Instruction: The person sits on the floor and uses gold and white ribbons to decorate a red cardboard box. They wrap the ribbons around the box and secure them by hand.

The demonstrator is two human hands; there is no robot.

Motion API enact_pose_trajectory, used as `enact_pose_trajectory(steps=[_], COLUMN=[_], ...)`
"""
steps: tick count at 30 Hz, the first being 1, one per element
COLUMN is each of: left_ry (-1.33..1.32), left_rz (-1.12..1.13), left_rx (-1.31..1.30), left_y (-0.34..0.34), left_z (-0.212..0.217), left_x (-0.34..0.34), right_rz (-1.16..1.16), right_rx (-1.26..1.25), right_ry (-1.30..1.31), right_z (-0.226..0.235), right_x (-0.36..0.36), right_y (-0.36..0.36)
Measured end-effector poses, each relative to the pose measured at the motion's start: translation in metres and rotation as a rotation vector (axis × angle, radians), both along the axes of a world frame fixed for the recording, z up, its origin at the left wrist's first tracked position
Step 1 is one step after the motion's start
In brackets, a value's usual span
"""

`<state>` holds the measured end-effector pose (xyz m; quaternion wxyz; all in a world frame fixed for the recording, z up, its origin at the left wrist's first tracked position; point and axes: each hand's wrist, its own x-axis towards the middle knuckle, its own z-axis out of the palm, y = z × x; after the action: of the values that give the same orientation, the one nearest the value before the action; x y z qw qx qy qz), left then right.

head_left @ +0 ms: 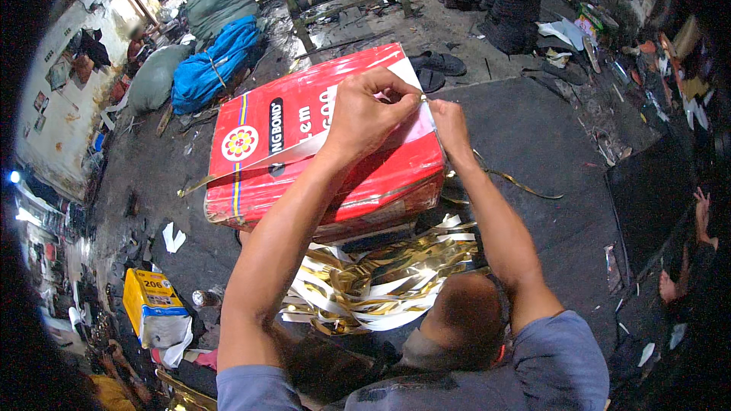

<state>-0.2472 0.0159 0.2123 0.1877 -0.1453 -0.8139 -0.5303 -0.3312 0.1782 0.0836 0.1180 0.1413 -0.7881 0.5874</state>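
A large red cardboard box (373, 183) stands in front of me, with a flower emblem and printing on its top. Over its far right corner my left hand (371, 106) is closed in a pinch on a narrow gold-and-white strip (266, 161). One length of that strip trails left across the box top. Right beside it, my right hand (451, 128) is also closed, fingertips meeting the left hand's at the strip. A gold tail (525, 186) hangs below the right wrist and curls outward. On my lap lies a heap of similar gold and white strips (373, 289).
A yellow box (152, 297) sits at lower left. Beyond the red box are dark sandals (438, 66), a blue bundle (213, 65), green sacks (222, 4) and dark stacked pieces (514, 11). Scraps litter the floor. Another person's hand (702, 217) shows at the right edge.
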Motion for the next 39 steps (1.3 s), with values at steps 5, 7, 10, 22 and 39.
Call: enact_pose_trajectory(steps=[5,7,10,22,39], left_ry=[-0.024,-0.021,-0.026,-0.072,-0.029], left_rz=[-0.027,-0.047,-0.059,0.002,-0.023], left_rx=[0.048,0.066,0.088,0.033,0.029], left_y=[0.003,0.003,0.002,0.004,-0.001], left_z=[0.002,0.002,-0.001,0.001,-0.001], left_x=[0.002,0.003,0.001,-0.001,0.004], right_rz=[-0.038,-0.064,-0.098,-0.208,-0.233], right_rx=[0.067,0.086,0.101,0.256,0.751], right_ry=[-0.069,-0.059,-0.074,-0.173,-0.520], right_z=[-0.045,-0.060,-0.082,-0.158,-0.287], right_x=[-0.001,0.000,0.001,0.005,0.042], right_y=[0.004,0.006,0.006,0.030,0.081])
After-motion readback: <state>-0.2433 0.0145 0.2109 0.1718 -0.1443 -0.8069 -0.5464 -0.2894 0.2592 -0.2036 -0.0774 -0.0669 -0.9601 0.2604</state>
